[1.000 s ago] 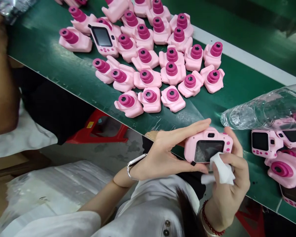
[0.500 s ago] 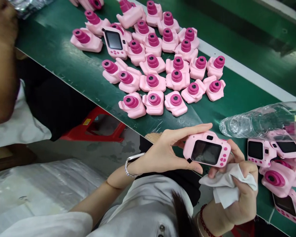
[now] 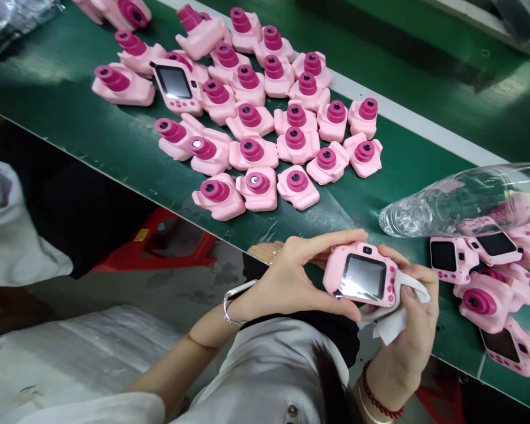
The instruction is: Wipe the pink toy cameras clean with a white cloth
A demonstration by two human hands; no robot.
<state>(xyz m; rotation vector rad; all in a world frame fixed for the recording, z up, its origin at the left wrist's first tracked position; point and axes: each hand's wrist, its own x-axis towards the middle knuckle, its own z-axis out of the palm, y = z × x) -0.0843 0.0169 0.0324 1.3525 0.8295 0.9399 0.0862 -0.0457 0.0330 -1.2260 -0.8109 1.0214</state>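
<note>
Head view: my left hand (image 3: 291,282) pinches the pink camera (image 3: 360,275) by its left end, fingers over the top edge and thumb along the bottom, with the screen (image 3: 363,277) tilted up toward me. My right hand (image 3: 413,321) is curled around the right end, a white cloth (image 3: 395,321) pressed between its fingers and the camera's lower corner. The camera sits in the air just off the near edge of the green tabletop (image 3: 70,112), at about 5 o'clock from the big cluster of cameras (image 3: 265,118) lying lens-up. I judge it to be light and stiff, a hollow plastic shell, smooth enough to slip if I loosen my pinch. The glossy screen looks like the delicate part and would show smears, so I would keep bare fingertips on the edges and let only the cloth touch the glass. At 3 o'clock a clear plastic bottle (image 3: 463,200) lies on its side, and below it a smaller pile of cameras (image 3: 486,282), some screen-up. At 9 o'clock, another person's white sleeve (image 3: 13,253) shows.
</note>
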